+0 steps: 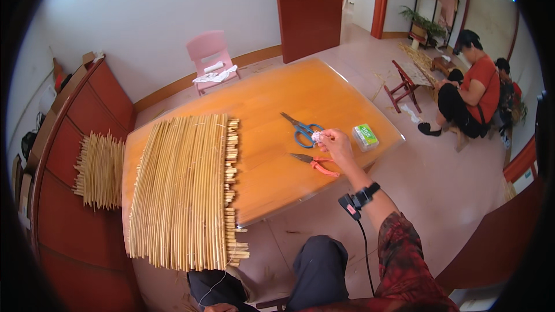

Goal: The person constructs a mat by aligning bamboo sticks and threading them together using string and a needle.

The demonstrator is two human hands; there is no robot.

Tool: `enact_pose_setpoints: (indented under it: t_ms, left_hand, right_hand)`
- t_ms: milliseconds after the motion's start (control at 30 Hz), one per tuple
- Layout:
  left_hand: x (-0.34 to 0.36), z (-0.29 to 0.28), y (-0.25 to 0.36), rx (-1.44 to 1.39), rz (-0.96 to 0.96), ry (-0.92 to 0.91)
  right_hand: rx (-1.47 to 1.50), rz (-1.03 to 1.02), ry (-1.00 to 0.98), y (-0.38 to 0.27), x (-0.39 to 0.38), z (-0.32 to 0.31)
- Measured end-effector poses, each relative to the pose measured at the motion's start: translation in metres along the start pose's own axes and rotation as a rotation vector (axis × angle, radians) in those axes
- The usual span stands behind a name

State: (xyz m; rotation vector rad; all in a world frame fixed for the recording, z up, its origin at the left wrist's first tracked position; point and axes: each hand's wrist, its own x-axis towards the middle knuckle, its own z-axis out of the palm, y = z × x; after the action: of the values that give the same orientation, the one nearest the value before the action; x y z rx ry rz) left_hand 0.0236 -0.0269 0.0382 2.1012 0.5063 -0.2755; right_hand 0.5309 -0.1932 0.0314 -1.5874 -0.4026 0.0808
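My right hand (pixel 335 143) is closed, thumb and fingers pinching a small white bundle (pixel 316 136) above the table. Right beside it lie blue-handled scissors (pixel 303 133), and closer to me pliers (pixel 315 164) with red-orange handles. A clear plastic box (pixel 365 137) with a green label stands to the right of that hand. Only a sliver of my left hand (pixel 221 308) shows at the lower edge, its fingers hidden. Near it a thin white string (pixel 215 290) hangs from the front edge of a mat of straw-coloured stalks (pixel 179 190) laid side by side.
The mat covers the left of the orange wooden table (pixel 283 89) and overhangs its front edge. More stalks (pixel 99 170) stand left, by a red cabinet (pixel 69 179). Behind is a pink chair (pixel 209 52) with white cloths. A person in red (pixel 483 89) crouches at right near a small wooden stand (pixel 407 84).
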Motion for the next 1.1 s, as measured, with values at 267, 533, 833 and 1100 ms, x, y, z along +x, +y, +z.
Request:
enact_pose_setpoints:
  t_ms: [267, 533, 833, 1100]
  left_hand:
    - [-0.028, -0.014, 0.005, -0.079, 0.162, 0.228]
    - [-0.027, -0.047, 0.035, -0.057, 0.349, 0.246]
    - [-0.083, -0.067, 0.043, -0.173, 0.371, 0.440]
    - [-0.121, -0.113, 0.064, -0.142, 0.392, 0.567]
  right_hand:
    - [-0.188, 0.224, -0.004, -0.046, -0.026, 0.032]
    - [0.084, -0.045, -0.886, -0.160, -0.194, 0.082]
    - [0.302, -0.042, -1.463, -0.166, -0.313, 0.181]
    - [0.402, 0.319, -1.516, -0.185, -0.315, 0.190]
